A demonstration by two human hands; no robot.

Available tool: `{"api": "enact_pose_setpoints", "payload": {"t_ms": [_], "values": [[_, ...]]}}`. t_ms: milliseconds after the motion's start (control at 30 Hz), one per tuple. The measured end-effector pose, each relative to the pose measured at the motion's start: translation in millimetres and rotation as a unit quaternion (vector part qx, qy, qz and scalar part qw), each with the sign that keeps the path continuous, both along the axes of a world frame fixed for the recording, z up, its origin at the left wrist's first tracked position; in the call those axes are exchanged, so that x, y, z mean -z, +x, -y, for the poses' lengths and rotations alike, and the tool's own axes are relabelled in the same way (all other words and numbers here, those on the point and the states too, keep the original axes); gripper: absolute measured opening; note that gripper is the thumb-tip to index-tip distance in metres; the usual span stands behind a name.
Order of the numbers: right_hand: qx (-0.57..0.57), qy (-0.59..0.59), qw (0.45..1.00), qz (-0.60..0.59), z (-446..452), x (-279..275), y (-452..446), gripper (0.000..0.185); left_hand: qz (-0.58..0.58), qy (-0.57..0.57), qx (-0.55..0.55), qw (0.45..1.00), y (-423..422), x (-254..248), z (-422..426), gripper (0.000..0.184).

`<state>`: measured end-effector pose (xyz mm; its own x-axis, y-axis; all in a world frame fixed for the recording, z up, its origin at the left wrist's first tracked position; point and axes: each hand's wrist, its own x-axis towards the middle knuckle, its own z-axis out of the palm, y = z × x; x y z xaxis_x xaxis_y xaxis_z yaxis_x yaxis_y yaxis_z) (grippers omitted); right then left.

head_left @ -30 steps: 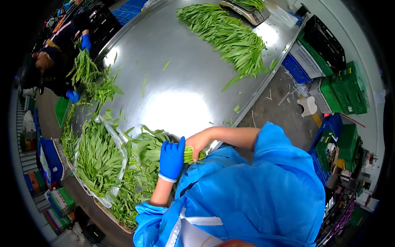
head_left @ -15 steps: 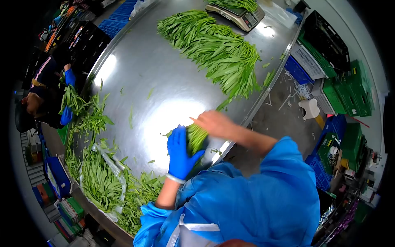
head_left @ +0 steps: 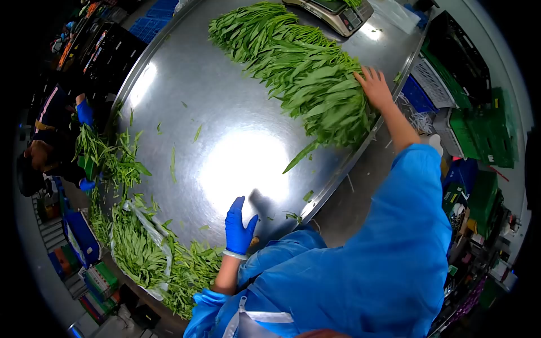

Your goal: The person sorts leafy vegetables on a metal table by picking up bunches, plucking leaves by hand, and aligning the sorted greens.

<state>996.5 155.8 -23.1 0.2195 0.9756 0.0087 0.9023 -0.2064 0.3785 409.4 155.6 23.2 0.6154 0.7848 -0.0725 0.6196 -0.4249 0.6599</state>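
My right hand [head_left: 374, 87], bare, has its fingers stretched out at the stem end of the nearest bunch in a row of leafy greens [head_left: 315, 84]. The bunches lie side by side on the metal table [head_left: 197, 84], long leaves toward the middle. My left hand [head_left: 240, 228], in a blue glove, hovers open near the table's front edge with thumb and fingers apart and nothing in it. Beside it is a small brownish thing [head_left: 255, 241] that I cannot make out. Loose greens [head_left: 194, 267] are heaped to its left, partly on clear plastic [head_left: 149, 219].
A weighing scale [head_left: 338, 14] stands at the table's far end. Across the left edge, a co-worker's blue-gloved hand [head_left: 84, 112] is near more greens [head_left: 115, 155]. Green crates [head_left: 487, 132] and a blue crate [head_left: 414, 93] stand on the right.
My right hand has moved from beside my left to the far right, and a bunch that was between my hands now lies at the near end of the row. My left hand is empty.
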Motion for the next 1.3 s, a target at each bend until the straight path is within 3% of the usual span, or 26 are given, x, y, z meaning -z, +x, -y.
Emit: {"api": "enact_pose_setpoints", "payload": {"t_ms": [67,167,233,267,300,367,467,567,600,633,667,733,767,800,833,900,1000,1167,1200,1300], "values": [[0.102,-0.011,0.993,-0.061,2,27,-4,0.077,-0.022,0.003,0.02,1.0,1,-6,-1,0.06],[0.162,0.032,0.973,-0.161,18,11,-25,0.078,-0.048,-0.016,0.003,0.999,-18,-3,-3,0.058],[0.176,0.18,0.936,-0.246,39,32,-9,0.072,-0.054,-0.031,-0.013,0.998,-35,3,-2,0.056],[0.182,0.252,0.906,-0.286,48,45,-2,0.071,-0.057,-0.037,-0.026,0.997,-43,6,0,0.055],[0.258,0.274,0.854,-0.359,49,52,-5,0.07,-0.062,-0.043,-0.038,0.996,-52,9,2,0.053],[0.396,0.307,0.714,-0.489,41,63,-12,0.073,-0.07,-0.056,-0.034,0.995,-66,14,7,0.052],[0.413,0.306,0.649,-0.561,-3,53,-43,0.08,-0.087,-0.055,-0.017,0.995,-81,20,15,0.05],[0.284,0.22,0.8,-0.481,-40,120,3,0.082,-0.102,-0.084,-0.031,0.991,-96,20,22,0.049],[0.234,0.218,0.814,-0.484,-47,154,36,0.082,-0.088,-0.09,-0.035,0.991,-107,28,26,0.051],[0.232,0.148,0.827,-0.491,-49,148,48,0.076,-0.082,-0.086,-0.046,0.992,-110,19,26,0.053],[0.26,0.181,0.793,-0.521,-48,165,74,0.067,-0.09,-0.056,-0.061,0.992,-121,20,30,0.054],[0.173,0.18,0.9,-0.357,-36,152,90,0.072,-0.105,-0.007,-0.101,0.989,-149,25,38,0.051],[0.25,0.175,0.933,-0.189,-33,111,66,0.075,-0.129,-0.03,-0.119,0.984,-165,28,37,0.054],[0.183,0.26,0.938,-0.136,-25,85,35,0.07,-0.134,-0.008,-0.158,0.978,-179,25,39,0.052],[0.148,0.305,0.922,-0.189,-20,44,-19,0.067,-0.14,0.02,-0.198,0.97,-196,29,42,0.049],[0.153,0.275,0.898,-0.309,-18,-3,-114,0.065,-0.149,0.042,-0.256,0.954,-229,35,41,0.047],[0.021,0.21,0.873,-0.44,-8,21,-189,0.063,-0.155,0.116,-0.294,0.936,-273,56,41,0.05],[-0.142,0.076,0.862,-0.48,25,11,-394,0.056,-0.205,0.091,-0.28,0.933,-333,84,63,0.05],[-0.18,0.038,0.868,-0.461,33,-1,-437,0.055,-0.234,0.043,-0.261,0.935,-347,82,72,0.049],[-0.264,-0.088,0.844,-0.459,52,-45,-559,0.052,-0.201,0.059,-0.268,0.94,-409,87,108,0.045]]}}
